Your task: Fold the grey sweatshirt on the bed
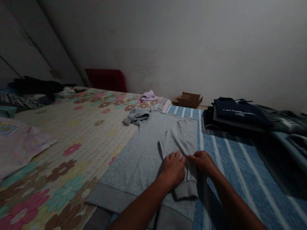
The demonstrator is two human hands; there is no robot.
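A grey sweatshirt (pixel 134 159) with a darker ribbed hem lies spread out in front of me. Its right side is folded inward, and that sleeve rests over the body with its cuff pointing toward me. My left hand (pixel 173 167) lies on the folded sleeve, palm down, its slightly bent fingers resting on the cloth. Close beside it, my right hand (pixel 202 161) pinches the sweatshirt at its folded right edge. The other sleeve is bunched up at the far left of the collar.
Folded clothes with a dark navy garment (pixel 237 110) on top sit on the blue striped cloth (pixel 220 153) at right. A cardboard box (pixel 189 100) stands by the wall. On the floral bedspread (pixel 79 134) are a lilac cloth (pixel 148 95), a pink garment (pixel 21 143) and dark clothes (pixel 35 88).
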